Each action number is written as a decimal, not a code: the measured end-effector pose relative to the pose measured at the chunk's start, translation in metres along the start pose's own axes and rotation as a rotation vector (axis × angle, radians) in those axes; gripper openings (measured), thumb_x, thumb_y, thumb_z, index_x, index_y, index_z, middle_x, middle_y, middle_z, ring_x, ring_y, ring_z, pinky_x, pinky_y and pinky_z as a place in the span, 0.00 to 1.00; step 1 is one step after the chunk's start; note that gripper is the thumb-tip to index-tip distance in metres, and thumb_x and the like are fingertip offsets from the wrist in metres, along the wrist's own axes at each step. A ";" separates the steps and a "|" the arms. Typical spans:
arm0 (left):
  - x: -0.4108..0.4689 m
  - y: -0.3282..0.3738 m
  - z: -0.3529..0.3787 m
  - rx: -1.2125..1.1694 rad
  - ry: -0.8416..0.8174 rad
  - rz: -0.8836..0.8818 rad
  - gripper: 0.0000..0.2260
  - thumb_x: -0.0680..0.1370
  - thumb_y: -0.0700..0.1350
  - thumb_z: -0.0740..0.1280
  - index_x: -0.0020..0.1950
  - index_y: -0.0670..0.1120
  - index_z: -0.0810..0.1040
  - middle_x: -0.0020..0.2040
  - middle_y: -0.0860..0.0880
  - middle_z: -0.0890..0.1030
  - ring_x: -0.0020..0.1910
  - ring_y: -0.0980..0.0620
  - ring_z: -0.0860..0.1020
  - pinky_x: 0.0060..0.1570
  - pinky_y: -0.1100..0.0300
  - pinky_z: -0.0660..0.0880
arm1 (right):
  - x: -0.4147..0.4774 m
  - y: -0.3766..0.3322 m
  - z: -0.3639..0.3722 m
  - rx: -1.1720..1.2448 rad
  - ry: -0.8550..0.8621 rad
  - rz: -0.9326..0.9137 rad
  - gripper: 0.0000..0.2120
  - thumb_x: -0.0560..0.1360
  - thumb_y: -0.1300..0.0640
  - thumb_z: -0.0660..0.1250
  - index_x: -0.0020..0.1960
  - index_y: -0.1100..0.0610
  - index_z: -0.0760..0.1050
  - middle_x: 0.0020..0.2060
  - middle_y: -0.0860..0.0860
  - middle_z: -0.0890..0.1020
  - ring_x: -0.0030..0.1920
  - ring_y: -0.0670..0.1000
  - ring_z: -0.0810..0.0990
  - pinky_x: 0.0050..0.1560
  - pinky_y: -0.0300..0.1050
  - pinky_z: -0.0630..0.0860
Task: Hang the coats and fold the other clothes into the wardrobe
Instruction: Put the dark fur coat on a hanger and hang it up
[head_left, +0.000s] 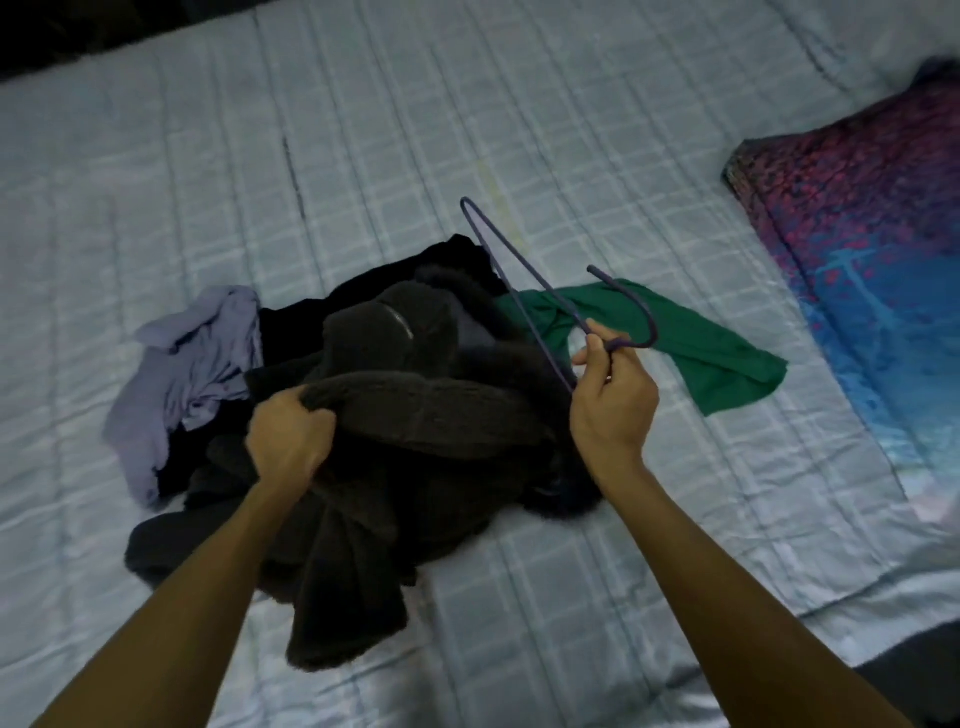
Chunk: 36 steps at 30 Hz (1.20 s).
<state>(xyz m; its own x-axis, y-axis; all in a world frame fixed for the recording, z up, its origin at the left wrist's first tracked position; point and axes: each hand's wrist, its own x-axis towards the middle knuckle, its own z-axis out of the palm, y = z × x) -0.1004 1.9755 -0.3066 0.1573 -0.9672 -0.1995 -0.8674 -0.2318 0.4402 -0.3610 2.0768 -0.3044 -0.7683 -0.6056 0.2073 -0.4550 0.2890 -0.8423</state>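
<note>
A dark brown fleece coat (415, 415) lies heaped on the bed in the middle of a pile of clothes. My left hand (288, 434) grips a fold of that coat at its left side. My right hand (610, 402) holds a purple wire hanger (511, 299) at the base of its hook, raised over the pile's right side, its far end pointing away from me. A lavender shirt (182, 374) lies crumpled at the left of the pile. A green garment (691, 348) spreads out to the right. Black clothing (296, 332) lies under the coat.
The pile sits on a pale blue checked quilt (467, 130) covering the bed. A pillow (872, 234) with a pink and blue print lies at the right. A dark floor strip shows at the bottom right edge.
</note>
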 end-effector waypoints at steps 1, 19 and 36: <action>0.001 -0.015 -0.015 0.002 0.053 -0.057 0.13 0.72 0.36 0.64 0.54 0.38 0.80 0.48 0.34 0.80 0.47 0.35 0.78 0.48 0.48 0.74 | -0.005 -0.007 0.001 -0.003 -0.005 -0.010 0.16 0.79 0.53 0.58 0.51 0.61 0.81 0.43 0.47 0.83 0.43 0.48 0.80 0.41 0.36 0.70; 0.009 0.026 0.001 0.003 -0.281 0.374 0.10 0.76 0.46 0.60 0.51 0.46 0.79 0.52 0.42 0.82 0.50 0.40 0.79 0.50 0.50 0.76 | -0.089 -0.034 0.050 -0.064 -0.238 0.184 0.13 0.81 0.52 0.57 0.49 0.57 0.77 0.34 0.46 0.81 0.37 0.55 0.80 0.40 0.50 0.75; -0.013 -0.061 0.056 0.411 -0.329 0.027 0.17 0.74 0.43 0.66 0.61 0.39 0.73 0.55 0.36 0.77 0.53 0.35 0.77 0.51 0.47 0.75 | -0.064 0.002 0.014 -0.012 -0.306 0.207 0.11 0.81 0.54 0.57 0.54 0.55 0.78 0.35 0.46 0.80 0.36 0.51 0.80 0.41 0.54 0.78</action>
<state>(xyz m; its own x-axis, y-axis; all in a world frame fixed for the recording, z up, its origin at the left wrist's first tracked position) -0.0763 2.0085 -0.3800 0.0336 -0.8733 -0.4861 -0.9931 -0.0839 0.0821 -0.3060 2.1056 -0.3261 -0.6750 -0.7269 -0.1266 -0.3113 0.4362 -0.8443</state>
